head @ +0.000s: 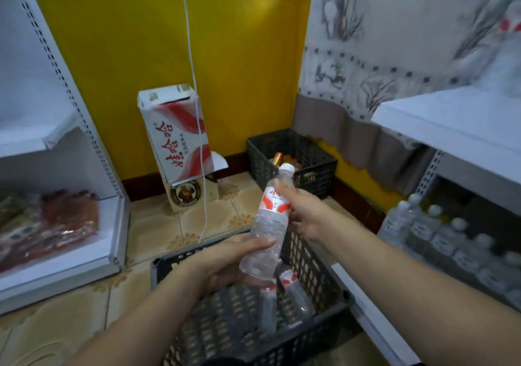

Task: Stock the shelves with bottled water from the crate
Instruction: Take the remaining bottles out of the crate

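A clear water bottle with a white cap and red-and-white label tilts up over a dark plastic crate. My left hand grips its lower body. My right hand holds it at the label. Two more bottles lie in the crate near its right wall. On the right, a white shelf unit has a lower level with several capped water bottles standing in rows.
A second dark crate with orange items stands in the far corner. A white-and-red carton leans on the yellow wall, with a thin white cord hanging before it. A left shelf holds red packaged goods. Tiled floor lies between.
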